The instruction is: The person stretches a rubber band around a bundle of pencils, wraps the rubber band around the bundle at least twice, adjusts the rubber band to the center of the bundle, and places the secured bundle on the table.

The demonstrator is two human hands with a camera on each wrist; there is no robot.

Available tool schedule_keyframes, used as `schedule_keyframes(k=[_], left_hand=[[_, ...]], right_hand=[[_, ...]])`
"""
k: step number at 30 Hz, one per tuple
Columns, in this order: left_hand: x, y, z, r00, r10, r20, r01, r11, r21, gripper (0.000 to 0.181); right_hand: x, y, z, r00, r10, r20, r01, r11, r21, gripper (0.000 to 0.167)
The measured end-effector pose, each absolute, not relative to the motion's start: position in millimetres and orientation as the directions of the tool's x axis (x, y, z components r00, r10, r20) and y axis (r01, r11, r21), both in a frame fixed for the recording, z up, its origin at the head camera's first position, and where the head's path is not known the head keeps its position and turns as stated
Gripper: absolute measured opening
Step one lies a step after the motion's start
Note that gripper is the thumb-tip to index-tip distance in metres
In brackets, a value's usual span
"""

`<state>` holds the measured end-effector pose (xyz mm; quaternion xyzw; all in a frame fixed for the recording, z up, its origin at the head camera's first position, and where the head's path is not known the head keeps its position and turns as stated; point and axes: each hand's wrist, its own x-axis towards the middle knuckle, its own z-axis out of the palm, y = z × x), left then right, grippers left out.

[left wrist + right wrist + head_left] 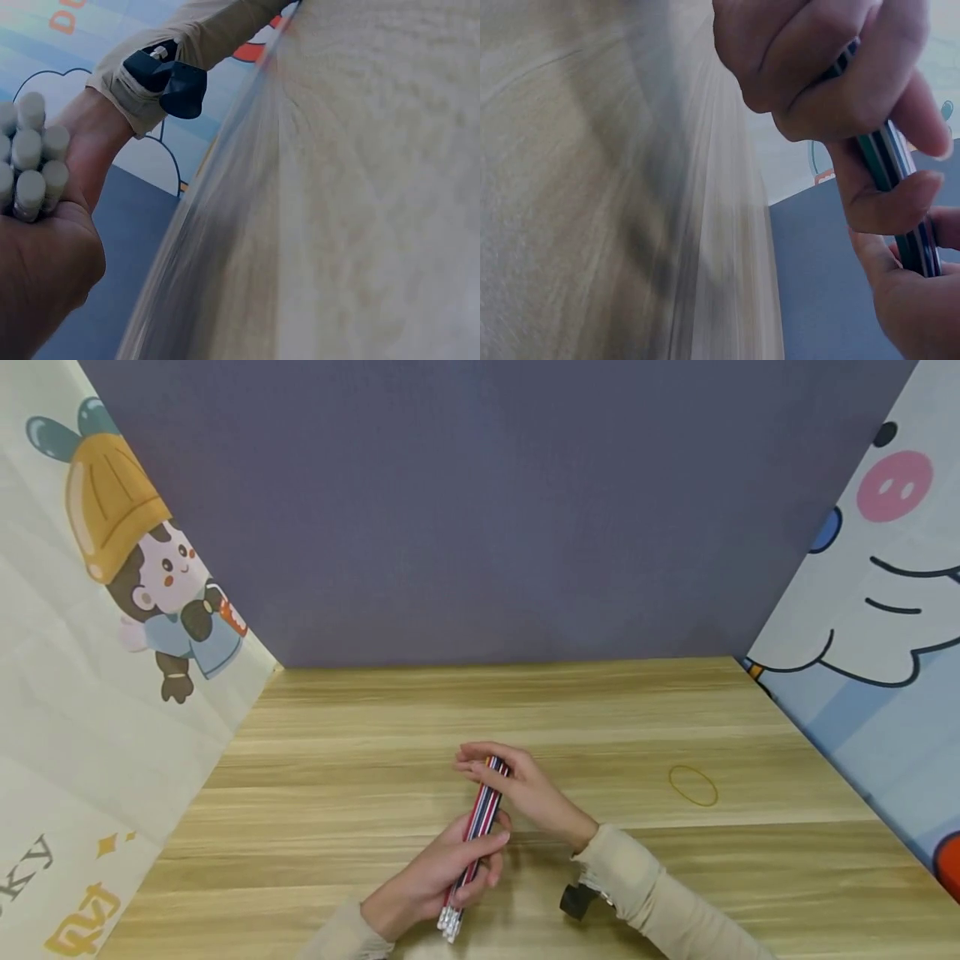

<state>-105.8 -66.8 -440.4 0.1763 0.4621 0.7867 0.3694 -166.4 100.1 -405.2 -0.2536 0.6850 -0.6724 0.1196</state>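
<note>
Head: left hand [444, 866] grips pencils [484, 810]; sheet [97, 760] reads "ky"

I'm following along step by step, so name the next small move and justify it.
Probably move the right hand to the thin yellow band: the left hand grips the bundle of pencils, while the band lies apart on the table, off to the right.
</note>
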Motion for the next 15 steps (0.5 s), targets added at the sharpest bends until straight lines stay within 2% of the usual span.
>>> schedule_keyframes(k=[6, 10, 15], left_hand=[[-106.4, -68.5, -437.8, -0.674, 0.736, -0.068, -0.438, -0.324, 0.839, 0.023], [-108.7, -73.8, -435.1, -0.722, 0.689, -0.064, -0.416, -0.359, 0.835, 0.020], [-110.9, -83.2, -430.8, -0.776, 0.618, -0.124, -0.419, -0.359, 0.834, 0.022]], right_hand=[[-168.1, 105.5, -402.1, -0.858, -0.496, 0.138, -0.169, 0.018, -0.985, 0.045], [-167.4, 117.4, -391.8, -0.864, -0.487, 0.131, -0.165, 0.027, -0.986, 0.050], [-164.5, 139.1, -381.7, -0.868, -0.462, 0.184, -0.225, 0.034, -0.974, 0.051]])
